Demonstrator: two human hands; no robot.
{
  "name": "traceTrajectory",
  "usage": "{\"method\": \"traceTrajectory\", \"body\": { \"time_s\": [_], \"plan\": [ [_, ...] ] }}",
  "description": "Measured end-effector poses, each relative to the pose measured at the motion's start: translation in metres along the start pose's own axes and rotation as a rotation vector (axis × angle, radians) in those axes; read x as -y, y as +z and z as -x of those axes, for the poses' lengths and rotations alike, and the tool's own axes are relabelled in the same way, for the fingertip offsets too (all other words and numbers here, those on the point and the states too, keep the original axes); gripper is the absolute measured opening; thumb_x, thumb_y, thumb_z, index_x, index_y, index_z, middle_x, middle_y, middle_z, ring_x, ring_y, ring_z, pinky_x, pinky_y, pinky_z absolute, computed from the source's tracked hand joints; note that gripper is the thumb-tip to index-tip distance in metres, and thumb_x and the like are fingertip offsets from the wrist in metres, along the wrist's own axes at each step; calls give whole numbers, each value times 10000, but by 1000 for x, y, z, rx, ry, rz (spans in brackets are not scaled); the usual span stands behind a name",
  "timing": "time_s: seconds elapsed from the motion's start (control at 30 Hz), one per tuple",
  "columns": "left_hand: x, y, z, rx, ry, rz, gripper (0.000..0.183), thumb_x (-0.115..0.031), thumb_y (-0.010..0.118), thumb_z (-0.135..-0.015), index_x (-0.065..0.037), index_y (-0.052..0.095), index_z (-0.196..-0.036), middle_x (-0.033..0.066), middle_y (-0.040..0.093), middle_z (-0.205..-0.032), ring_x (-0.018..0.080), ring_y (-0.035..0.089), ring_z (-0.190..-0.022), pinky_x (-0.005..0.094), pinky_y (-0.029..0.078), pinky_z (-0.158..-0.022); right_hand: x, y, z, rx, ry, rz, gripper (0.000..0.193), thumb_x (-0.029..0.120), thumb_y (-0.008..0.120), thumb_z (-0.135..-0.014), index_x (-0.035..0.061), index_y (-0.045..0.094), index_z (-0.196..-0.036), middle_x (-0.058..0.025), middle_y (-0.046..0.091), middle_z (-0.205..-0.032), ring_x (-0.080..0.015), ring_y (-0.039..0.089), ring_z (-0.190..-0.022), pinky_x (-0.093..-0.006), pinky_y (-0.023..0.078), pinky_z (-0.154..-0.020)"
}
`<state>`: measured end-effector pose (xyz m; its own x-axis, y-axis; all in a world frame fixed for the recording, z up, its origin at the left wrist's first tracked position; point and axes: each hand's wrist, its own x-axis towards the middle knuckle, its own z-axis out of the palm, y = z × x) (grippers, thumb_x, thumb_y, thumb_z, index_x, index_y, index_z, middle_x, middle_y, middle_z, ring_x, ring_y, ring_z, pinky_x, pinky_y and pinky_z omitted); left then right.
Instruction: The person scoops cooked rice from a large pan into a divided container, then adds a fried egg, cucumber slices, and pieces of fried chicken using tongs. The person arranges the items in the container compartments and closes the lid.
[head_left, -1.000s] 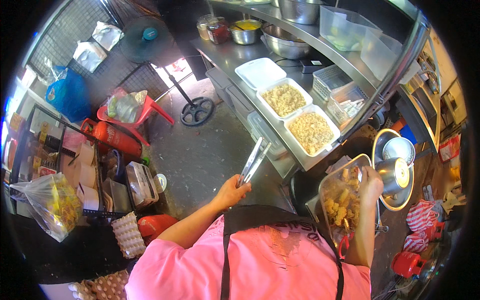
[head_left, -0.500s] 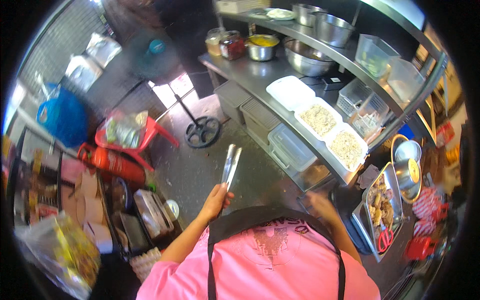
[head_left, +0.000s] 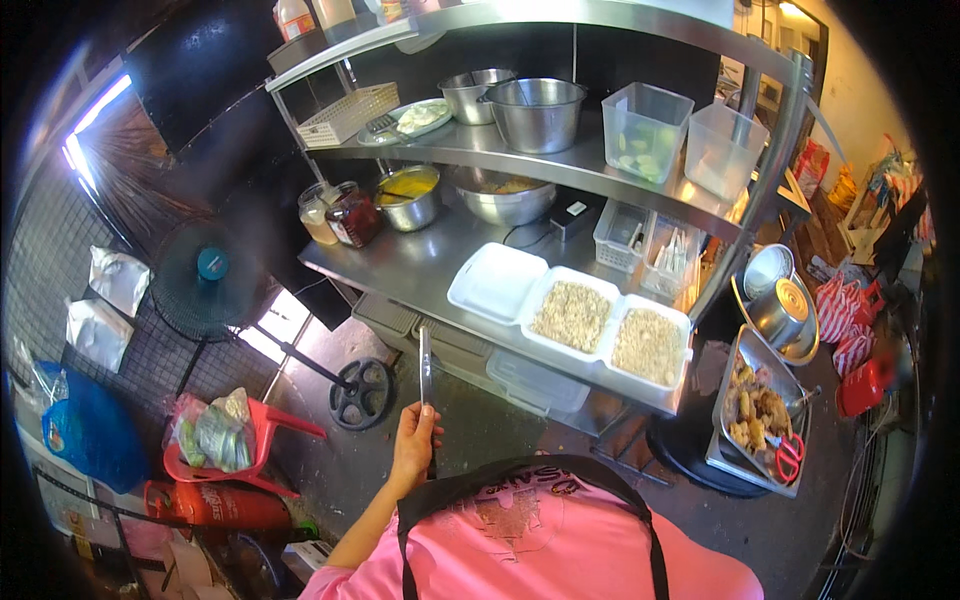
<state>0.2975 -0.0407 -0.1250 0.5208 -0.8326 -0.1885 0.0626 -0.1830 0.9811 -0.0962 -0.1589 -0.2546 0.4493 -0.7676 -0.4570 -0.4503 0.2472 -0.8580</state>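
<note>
My left hand [head_left: 416,436] is closed around the lower end of metal tongs [head_left: 426,366], held upright in front of my apron with the arms close together. Beyond the tongs' tips is the edge of a steel table [head_left: 400,272]. On it lies a white foam box [head_left: 500,283] with its lid folded back, beside two foam trays filled with pale, cooked grains [head_left: 570,316], rice by the look of it. My right hand and forearm are out of sight; only the pink sleeve shows on that side.
At right, a metal tray [head_left: 720,440] holds browned food pieces and red-handled scissors [head_left: 789,458]. Steel pots [head_left: 535,115] and plastic tubs [head_left: 645,130] stand on the upper shelf. A fan [head_left: 360,393], a red chair [head_left: 262,440] and a red gas cylinder [head_left: 225,506] occupy the left side.
My view has swung up toward the shelf and table. The tongs' arms, spread slightly before, now appear close together. My right hand has dropped out of view.
</note>
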Motion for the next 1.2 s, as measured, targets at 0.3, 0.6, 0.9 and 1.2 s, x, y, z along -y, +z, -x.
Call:
{"method": "traceTrajectory", "body": {
  "time_s": [0.3,0.6,0.9,1.2],
  "plan": [
    [-123,-41,-161,-273,631,-511,380,-254,586,-940,1,533,-1217,94,573,-948,220,554,-875,359,465,-771,328,-61,-122,-292,-816,19,453,377,514,-943,60,560,-1264,-141,523,-1338,-298,454,-1267,-409,357,-1067],
    [-327,-17,-325,-512,1382,-1286,275,-151,660,-809,-78,629,-1072,117,597,-915,282,605,-871,408,490,-745,534,-69,-237,-592,-1030,151,432,364,513,-935,68,573,-1244,-153,527,-1331,-312,461,-1260,-415,364,-1061],
    [-372,-2,-446,-343,1403,-1709,194,-149,618,-783,-89,667,-961,100,623,-942,272,631,-897,396,503,-777,601,-57,-314,-811,-860,304,412,351,511,-928,75,585,-1224,-166,531,-1324,-325,468,-1253,-421,371,-1056],
    [-361,-1,-456,-364,1622,-1718,183,-123,567,-778,-28,654,-907,82,597,-911,238,610,-874,357,487,-748,606,-53,-336,-890,-825,381,392,338,510,-920,83,597,-1205,-178,535,-1316,-339,475,-1247,-428,378,-1050]
  ]
}}
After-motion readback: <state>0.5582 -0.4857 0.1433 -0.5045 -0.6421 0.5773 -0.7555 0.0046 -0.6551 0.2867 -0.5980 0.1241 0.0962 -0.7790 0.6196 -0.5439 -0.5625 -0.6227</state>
